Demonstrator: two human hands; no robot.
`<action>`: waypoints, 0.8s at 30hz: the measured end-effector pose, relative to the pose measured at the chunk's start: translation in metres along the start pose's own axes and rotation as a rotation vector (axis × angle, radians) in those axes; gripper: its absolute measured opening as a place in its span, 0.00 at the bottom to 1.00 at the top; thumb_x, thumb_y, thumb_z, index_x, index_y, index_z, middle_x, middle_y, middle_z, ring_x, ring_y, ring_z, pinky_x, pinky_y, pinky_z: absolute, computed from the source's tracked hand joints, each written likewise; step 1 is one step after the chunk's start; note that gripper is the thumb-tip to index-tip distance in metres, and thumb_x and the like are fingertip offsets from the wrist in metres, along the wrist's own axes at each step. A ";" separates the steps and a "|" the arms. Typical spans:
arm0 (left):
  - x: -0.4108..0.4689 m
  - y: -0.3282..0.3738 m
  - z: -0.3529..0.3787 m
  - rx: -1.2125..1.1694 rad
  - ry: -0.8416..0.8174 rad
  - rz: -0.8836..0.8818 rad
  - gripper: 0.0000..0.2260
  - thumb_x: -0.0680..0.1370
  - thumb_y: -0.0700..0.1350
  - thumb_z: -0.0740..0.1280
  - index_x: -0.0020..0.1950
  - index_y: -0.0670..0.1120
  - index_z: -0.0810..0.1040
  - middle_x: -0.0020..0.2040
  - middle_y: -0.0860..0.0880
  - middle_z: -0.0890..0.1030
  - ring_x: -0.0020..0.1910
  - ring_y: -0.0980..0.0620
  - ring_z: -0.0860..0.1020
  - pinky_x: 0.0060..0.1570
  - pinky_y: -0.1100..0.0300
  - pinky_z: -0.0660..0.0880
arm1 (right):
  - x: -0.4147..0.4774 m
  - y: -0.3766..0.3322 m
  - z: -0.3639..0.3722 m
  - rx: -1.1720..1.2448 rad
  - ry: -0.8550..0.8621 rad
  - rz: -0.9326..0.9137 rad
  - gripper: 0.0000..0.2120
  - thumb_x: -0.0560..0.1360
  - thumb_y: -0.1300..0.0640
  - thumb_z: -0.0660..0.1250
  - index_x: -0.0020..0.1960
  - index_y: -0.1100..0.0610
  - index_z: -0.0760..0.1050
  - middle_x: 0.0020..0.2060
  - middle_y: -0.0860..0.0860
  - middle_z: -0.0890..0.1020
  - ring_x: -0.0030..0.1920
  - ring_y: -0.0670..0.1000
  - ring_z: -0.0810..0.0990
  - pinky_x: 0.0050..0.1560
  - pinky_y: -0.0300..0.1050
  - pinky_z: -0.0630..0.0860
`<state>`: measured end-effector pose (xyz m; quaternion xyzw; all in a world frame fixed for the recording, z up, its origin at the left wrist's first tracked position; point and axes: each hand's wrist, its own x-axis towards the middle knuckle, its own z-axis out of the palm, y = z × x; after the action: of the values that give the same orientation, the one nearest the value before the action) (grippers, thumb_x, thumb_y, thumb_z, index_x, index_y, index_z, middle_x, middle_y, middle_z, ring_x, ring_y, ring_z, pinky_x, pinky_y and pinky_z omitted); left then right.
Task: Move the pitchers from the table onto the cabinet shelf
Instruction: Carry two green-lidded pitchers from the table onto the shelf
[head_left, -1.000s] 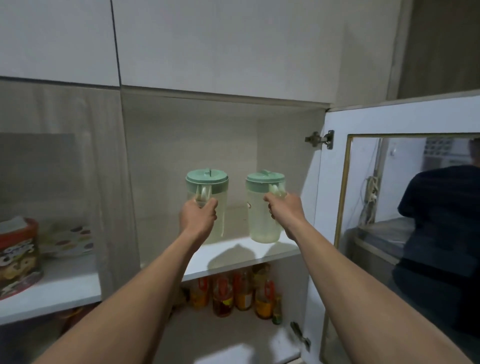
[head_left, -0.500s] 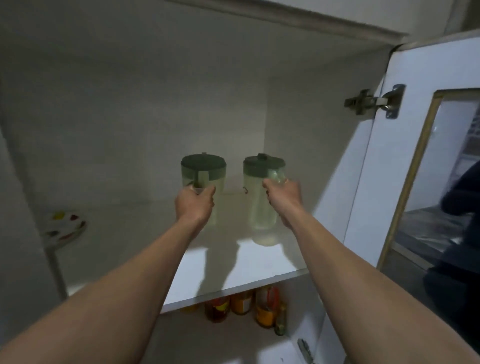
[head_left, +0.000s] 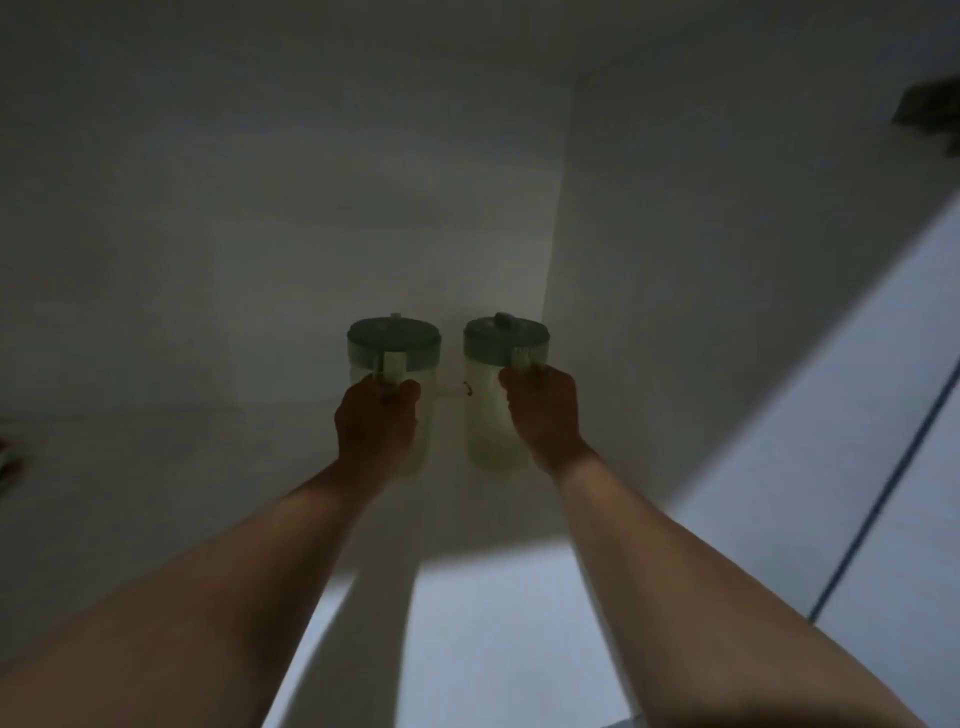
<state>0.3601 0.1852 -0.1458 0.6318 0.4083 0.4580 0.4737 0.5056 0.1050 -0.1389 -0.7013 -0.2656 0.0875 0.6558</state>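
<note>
Two clear pitchers with green lids stand side by side deep inside the dim cabinet, near its back wall. My left hand (head_left: 376, 423) is closed around the handle of the left pitcher (head_left: 393, 345). My right hand (head_left: 540, 410) grips the handle of the right pitcher (head_left: 485, 415). Both pitchers are upright, with a small gap between them. Their bases sit at the level of the white cabinet shelf (head_left: 498, 613); I cannot tell whether they touch it. Both forearms reach in from the bottom of the view.
The cabinet's right side wall (head_left: 675, 260) rises close to the right pitcher. The open white door (head_left: 841, 467) slants along the right. A coloured object (head_left: 8, 460) shows at the far left edge of the shelf. The shelf's front part is brightly lit.
The view has pushed much further into the cabinet, and both pitchers have gone deeper toward the back wall. The lower shelf with bottles and the door hinge have dropped out of sight.
</note>
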 end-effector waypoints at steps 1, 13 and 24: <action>0.006 -0.003 0.005 -0.014 0.017 -0.014 0.12 0.66 0.55 0.65 0.39 0.47 0.77 0.42 0.39 0.84 0.46 0.38 0.83 0.50 0.39 0.79 | 0.007 0.003 0.003 -0.002 -0.001 0.002 0.05 0.69 0.56 0.71 0.35 0.56 0.79 0.30 0.53 0.78 0.32 0.53 0.74 0.37 0.48 0.70; 0.060 -0.009 0.055 0.011 -0.013 0.000 0.15 0.69 0.55 0.66 0.45 0.44 0.79 0.46 0.39 0.84 0.48 0.38 0.82 0.52 0.41 0.79 | 0.069 0.029 0.018 -0.008 -0.009 0.003 0.12 0.73 0.57 0.69 0.33 0.52 0.71 0.29 0.49 0.74 0.30 0.49 0.71 0.35 0.45 0.68; 0.079 -0.005 0.064 0.186 -0.014 -0.043 0.16 0.76 0.51 0.66 0.57 0.41 0.79 0.52 0.42 0.83 0.51 0.41 0.80 0.51 0.54 0.75 | 0.084 0.025 0.014 -0.142 -0.102 0.047 0.16 0.73 0.46 0.74 0.50 0.58 0.78 0.41 0.51 0.80 0.43 0.54 0.78 0.33 0.41 0.68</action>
<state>0.4414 0.2467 -0.1439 0.6673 0.4593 0.4032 0.4257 0.5761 0.1583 -0.1461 -0.7467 -0.2877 0.1191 0.5877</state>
